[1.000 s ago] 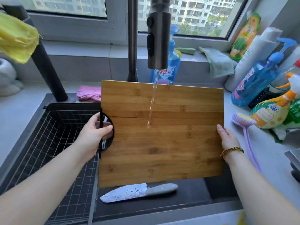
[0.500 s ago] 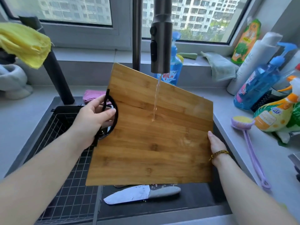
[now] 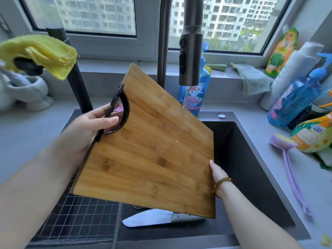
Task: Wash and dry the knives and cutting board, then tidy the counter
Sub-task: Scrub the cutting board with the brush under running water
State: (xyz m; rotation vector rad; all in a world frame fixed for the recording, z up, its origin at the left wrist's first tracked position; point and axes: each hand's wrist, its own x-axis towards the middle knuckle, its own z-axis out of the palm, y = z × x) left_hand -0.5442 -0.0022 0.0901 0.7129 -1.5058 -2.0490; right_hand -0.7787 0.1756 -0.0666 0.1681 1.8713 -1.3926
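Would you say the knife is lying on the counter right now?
No, the knife lies inside the sink, partly beneath the cutting board.

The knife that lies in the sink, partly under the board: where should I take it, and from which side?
Take the knife by its grey handle, reaching down from the right. It lies flat on the sink floor, blade pointing left, so that end is probably safest, away from the edge. The cutting board overhangs part of the handle; move it aside first.
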